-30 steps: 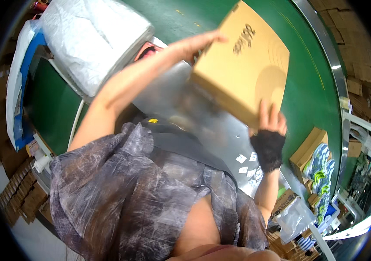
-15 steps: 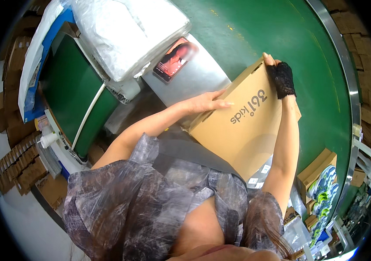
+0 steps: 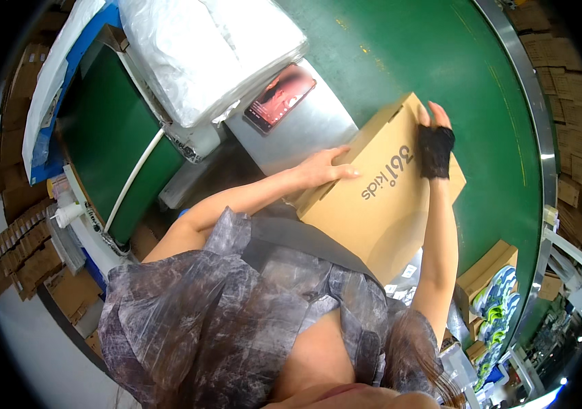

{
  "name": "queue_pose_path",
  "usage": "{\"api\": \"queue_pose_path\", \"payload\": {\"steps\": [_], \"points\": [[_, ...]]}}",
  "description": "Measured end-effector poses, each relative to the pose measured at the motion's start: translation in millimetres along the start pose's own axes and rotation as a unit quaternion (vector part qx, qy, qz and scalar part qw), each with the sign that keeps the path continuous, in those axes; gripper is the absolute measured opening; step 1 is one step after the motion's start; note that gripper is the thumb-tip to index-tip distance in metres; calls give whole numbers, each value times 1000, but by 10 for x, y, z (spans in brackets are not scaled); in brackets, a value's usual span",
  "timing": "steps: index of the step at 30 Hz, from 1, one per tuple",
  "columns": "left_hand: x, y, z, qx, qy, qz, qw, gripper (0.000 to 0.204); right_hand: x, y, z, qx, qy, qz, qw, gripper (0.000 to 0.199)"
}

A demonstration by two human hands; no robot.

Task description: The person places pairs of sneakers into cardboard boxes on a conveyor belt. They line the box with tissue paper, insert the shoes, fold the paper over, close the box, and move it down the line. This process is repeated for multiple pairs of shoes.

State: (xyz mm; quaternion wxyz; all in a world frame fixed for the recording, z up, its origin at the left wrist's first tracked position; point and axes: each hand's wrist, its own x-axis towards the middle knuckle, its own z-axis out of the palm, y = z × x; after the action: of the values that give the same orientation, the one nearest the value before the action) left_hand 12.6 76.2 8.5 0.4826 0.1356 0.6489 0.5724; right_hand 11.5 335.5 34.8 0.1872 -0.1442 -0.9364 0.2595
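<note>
A brown cardboard shoe box (image 3: 379,211) with dark print on its lid lies tilted in front of me, partly on the green belt. My left hand (image 3: 321,170) grips its left edge, thumb on the lid and the other fingers down the side, partly hidden. At the far right edge is my right hand (image 3: 435,140), in a black fingerless lace glove. Its fingers are stretched out beyond the box edge, and the wrist passes over the lid.
A phone (image 3: 280,99) rests on a metal plate (image 3: 325,109) beside a plastic-wrapped white bundle (image 3: 202,54). To the right, several blue and green patterned shoes (image 3: 497,307) stand by an open cardboard box (image 3: 485,273). A metal rail (image 3: 543,143) borders the green belt (image 3: 482,150).
My right hand has slid nearer to me along the box edge, and its fingers have loosened from the far corner. The left hand keeps its hold on the box.
</note>
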Motion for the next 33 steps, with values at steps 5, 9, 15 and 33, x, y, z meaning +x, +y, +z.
{"api": "queue_pose_path", "payload": {"steps": [5, 9, 15, 33], "points": [[-398, 393, -529, -106, 81, 115, 984, 65, -253, -116, -954, 108, 219, 41, 969, 26], [-1079, 555, -1190, -243, 204, 176, 932, 47, -856, 148, -1107, 35, 223, 146, 963, 26], [-2130, 292, -2192, -391, 325, 350, 787, 50, -2192, 422, -501, -62, 111, 132, 983, 20], [-600, 214, -916, -301, 0, -70, 951, 37, -3849, 463, -226, -115, 160, 462, 865, 27]]}}
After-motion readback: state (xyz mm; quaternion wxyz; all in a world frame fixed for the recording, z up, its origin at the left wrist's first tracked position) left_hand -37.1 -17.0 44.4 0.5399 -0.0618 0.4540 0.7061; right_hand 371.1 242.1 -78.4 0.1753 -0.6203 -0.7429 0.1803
